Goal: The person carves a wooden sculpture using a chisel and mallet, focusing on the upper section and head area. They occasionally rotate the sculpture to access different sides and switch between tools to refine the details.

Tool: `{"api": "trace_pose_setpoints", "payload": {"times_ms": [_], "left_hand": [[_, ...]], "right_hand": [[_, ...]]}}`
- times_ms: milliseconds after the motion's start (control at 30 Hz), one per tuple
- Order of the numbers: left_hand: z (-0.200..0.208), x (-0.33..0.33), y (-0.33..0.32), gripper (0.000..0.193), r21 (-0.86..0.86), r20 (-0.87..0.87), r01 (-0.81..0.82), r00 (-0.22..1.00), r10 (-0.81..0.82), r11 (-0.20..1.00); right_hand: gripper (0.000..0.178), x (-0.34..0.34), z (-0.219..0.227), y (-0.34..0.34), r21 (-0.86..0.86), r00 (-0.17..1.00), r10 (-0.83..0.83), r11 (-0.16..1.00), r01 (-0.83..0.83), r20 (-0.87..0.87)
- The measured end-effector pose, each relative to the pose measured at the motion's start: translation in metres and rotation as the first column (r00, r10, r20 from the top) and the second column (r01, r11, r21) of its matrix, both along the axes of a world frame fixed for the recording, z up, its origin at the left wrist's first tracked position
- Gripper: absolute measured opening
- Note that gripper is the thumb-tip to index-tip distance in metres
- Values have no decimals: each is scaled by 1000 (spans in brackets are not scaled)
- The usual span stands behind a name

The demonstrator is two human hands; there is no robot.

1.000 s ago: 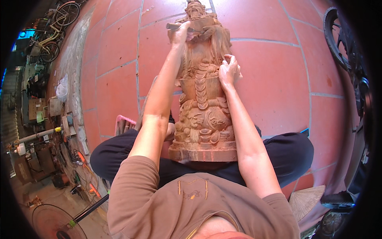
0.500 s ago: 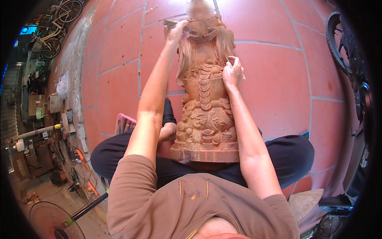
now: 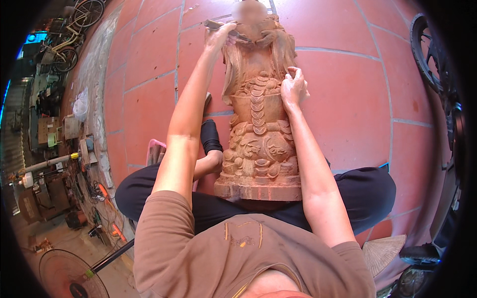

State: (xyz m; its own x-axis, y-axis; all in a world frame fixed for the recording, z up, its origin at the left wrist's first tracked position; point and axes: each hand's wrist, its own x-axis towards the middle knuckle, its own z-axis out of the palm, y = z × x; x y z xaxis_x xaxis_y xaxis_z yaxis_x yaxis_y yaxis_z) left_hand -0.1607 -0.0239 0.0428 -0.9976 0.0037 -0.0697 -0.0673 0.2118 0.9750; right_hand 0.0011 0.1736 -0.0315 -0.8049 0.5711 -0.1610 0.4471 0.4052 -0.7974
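Note:
A brown carved wooden statue (image 3: 257, 111) lies on its back between my legs, its base nearest me and its blurred head at the far end. Its front bears a row of overlapping discs and rounded relief shapes. My left hand (image 3: 218, 38) is closed round a slim carving tool (image 3: 213, 24), beside the statue's carved hands; the tool's dark tip reaches in toward them. At the statue's right edge, below its sleeve, my right hand (image 3: 294, 88) rests with bent fingers, thumb and forefinger close together. Whatever lies between those fingers is hidden.
Red floor tiles (image 3: 343, 104) surround the statue. Beside my left knee stands a pink basket (image 3: 156, 144) with sticklike things in it. Cables, tools and a fan (image 3: 72, 275) line the left side; a bicycle (image 3: 67, 52) stands beyond. At the right are a wheel (image 3: 422, 54) and a woven fan-shaped thing (image 3: 382, 253).
My left forearm has shifted slightly left, and a small dark object beside the statue now shows past it. My right hand has turned a little at the statue's edge. The tool stays in my left hand.

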Motion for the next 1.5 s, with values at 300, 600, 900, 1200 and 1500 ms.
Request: {"api": "trace_pose_setpoints", "payload": {"times_ms": [300, 600, 900, 1200, 1500], "left_hand": [[5, -18, -4, 21, -419, -286, 70, 936, -205, 905], [12, -9, -22, 21, -289, -120, 60, 988, -98, 955], [3, 4, -18, 17, -65, -172, -46, 985, 34, 997], [5, 54, 41, 23, -158, -184, 73, 978, -102, 985], [-30, 75, 61, 24, -314, -342, -26, 936, -88, 949]], "right_hand": [[23, 1, 3, -5, -9, 1000, 8, 1000, -8, 15], [22, 1, 1, -7, -10, 1000, 8, 1000, -8, 0], [21, 1, 0, -6, -27, 1000, 5, 1000, -5, 6], [20, 0, -2, -5, 2, 1000, -3, 1000, 3, -3], [19, 0, -2, -7, 6, 1000, -10, 1000, 10, -12]]}}
